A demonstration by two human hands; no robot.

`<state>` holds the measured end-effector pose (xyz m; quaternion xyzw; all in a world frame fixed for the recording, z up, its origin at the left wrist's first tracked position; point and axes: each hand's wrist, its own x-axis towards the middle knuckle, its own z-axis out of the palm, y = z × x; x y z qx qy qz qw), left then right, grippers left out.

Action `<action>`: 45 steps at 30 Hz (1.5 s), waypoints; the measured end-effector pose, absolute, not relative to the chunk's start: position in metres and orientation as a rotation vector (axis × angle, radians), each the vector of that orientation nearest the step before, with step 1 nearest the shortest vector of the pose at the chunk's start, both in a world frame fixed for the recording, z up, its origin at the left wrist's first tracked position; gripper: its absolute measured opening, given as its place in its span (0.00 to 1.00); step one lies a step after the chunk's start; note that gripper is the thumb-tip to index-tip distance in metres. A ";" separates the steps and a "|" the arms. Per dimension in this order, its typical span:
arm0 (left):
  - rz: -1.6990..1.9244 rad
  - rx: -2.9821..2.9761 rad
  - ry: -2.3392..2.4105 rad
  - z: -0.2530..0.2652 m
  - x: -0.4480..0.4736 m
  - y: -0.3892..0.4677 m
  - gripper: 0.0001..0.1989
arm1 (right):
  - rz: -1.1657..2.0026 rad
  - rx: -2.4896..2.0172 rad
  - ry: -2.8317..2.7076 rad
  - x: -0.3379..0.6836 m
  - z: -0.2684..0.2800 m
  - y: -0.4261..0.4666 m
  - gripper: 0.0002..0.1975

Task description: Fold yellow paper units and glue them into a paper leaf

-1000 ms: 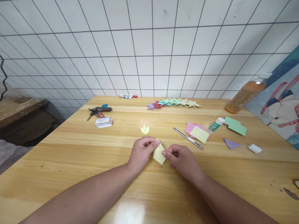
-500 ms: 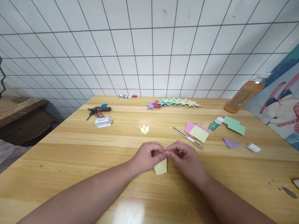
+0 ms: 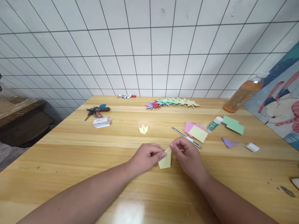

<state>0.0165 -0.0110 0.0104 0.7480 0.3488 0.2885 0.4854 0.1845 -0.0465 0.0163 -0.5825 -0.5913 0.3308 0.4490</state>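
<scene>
A small pale yellow piece of paper (image 3: 165, 162), pointed at the top, is held just above or against the wooden table. My left hand (image 3: 146, 158) pinches its left side between thumb and fingers. With thumb and fingertip closed, my right hand (image 3: 187, 155) grips the paper's upper right tip. Beyond my hands lies a folded yellow paper piece (image 3: 143, 129) with pointed ends. A utility knife (image 3: 187, 137) rests close behind my right hand, beside a yellow sheet (image 3: 198, 133) on top of pink paper (image 3: 188, 127).
Folded coloured paper pieces (image 3: 173, 102) form a row near the wall. A glue stick (image 3: 214, 124), green papers (image 3: 234, 125), a purple folded paper (image 3: 230, 142), an eraser (image 3: 252, 147) and a tilted bottle (image 3: 244, 95) are right. Keys (image 3: 95, 110), a small white box (image 3: 102, 122) and markers (image 3: 126, 96) are left.
My right hand has moved slightly up and right, away from my left thumb. The yellow paper has shifted up and right, and more of it shows between my hands.
</scene>
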 end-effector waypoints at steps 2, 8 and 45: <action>0.709 1.808 0.840 0.012 0.017 -0.011 0.17 | 0.820 -1.445 -1.421 0.184 0.015 -0.047 0.11; 0.705 1.821 0.857 0.012 0.016 -0.011 0.17 | 0.831 -1.456 -1.380 0.183 0.014 -0.048 0.13; 0.730 1.300 0.811 0.005 0.005 -0.001 0.14 | 0.375 -1.105 -2.091 0.188 0.012 -0.050 0.09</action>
